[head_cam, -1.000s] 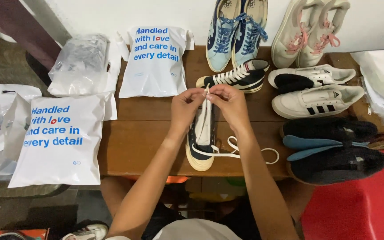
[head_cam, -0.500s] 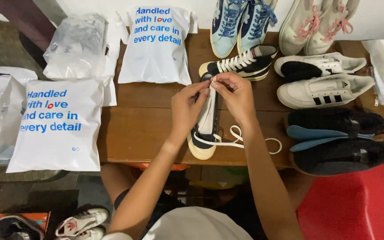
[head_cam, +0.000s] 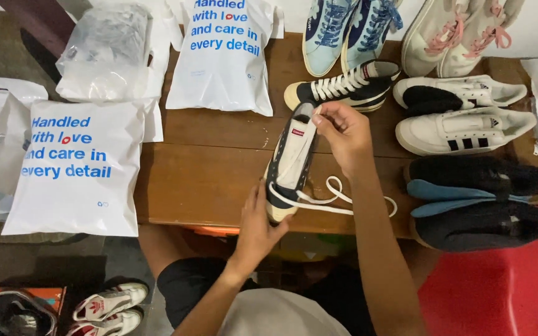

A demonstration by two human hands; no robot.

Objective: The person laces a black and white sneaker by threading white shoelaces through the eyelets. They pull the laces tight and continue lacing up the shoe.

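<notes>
Dark sneaker (head_cam: 289,163) at tabletop (head_cam: 207,180) near edge; left hand (head_cam: 258,229) clasping its toe, right hand (head_cam: 342,129) pinching white lace (head_cam: 328,198). Bare wood leftward. White mailer bags, blue print: left edge (head_cam: 77,167), far edge (head_cam: 224,53).

Bare table (head_cam: 207,180) left of hands; shoes (head_cam: 462,130) crowding right.

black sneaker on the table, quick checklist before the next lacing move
1. Black sneaker steadied: left hand grips its toe end, ok.
2. White lace end pinched: right hand fingers close on it near the top eyelets, ok.
3. Lace free of tangles: loose loop lies flat on the wooden table, ok.
4. All eyelets threaded: cannot tell.
5. Matching sneaker clear of the hands: ok.
</notes>
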